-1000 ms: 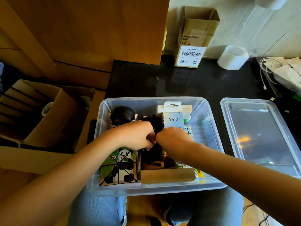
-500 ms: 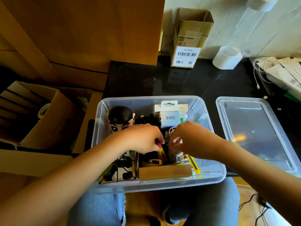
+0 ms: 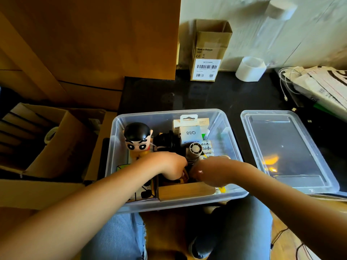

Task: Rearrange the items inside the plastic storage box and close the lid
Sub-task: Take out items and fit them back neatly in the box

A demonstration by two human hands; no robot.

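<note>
Both our hands reach down among the things in the clear storage box [image 3: 217,117], left hand [image 3: 170,166] and right hand [image 3: 212,170] with fingers curled; we cannot tell what they hold. A figurine [image 3: 138,139] stands far left inside. The lid [image 3: 285,149] lies right of the box on the table [image 3: 206,96].
</note>
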